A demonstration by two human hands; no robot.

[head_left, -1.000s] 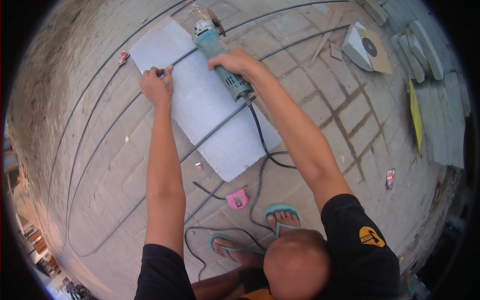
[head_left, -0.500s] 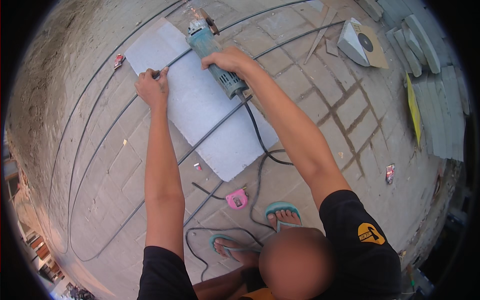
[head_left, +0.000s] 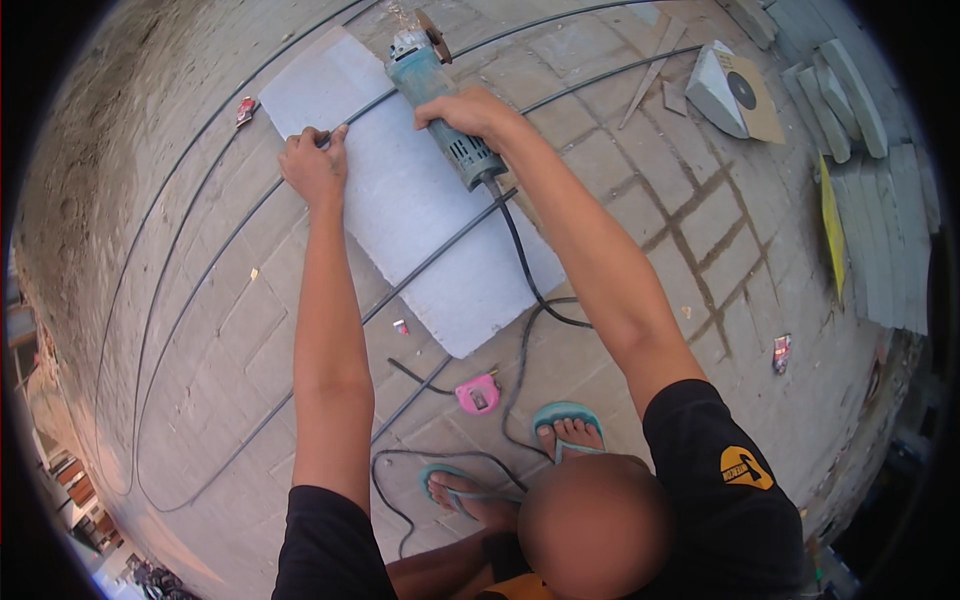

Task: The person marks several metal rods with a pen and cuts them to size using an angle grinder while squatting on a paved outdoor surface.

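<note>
My left hand (head_left: 315, 165) grips a dark steel rod (head_left: 365, 105) that lies across a pale rectangular board (head_left: 430, 250) on the paving. In my right hand (head_left: 470, 125) is a teal angle grinder (head_left: 425, 80), held with its cutting disc (head_left: 430, 32) at the far edge of the board. Small sparks show by the disc, though the point of contact is hidden behind the tool's head. The grinder's black cord (head_left: 525, 260) runs down across the board and loops over the paving toward my sandalled feet (head_left: 570, 430).
More long rods (head_left: 210, 140) curve across the paving (head_left: 700, 250). A pink tape measure (head_left: 478, 395) lies near my feet. At right are a block with a spare disc on cardboard (head_left: 740, 92), stacked grey slabs (head_left: 880, 240) and a yellow sheet (head_left: 832, 230). Sandy soil (head_left: 90, 130) borders the left.
The view has shifted slightly back and forth, with no clear change in either grip. The grinder stays at the rod, and the sparks by its disc look a little fainter now.
</note>
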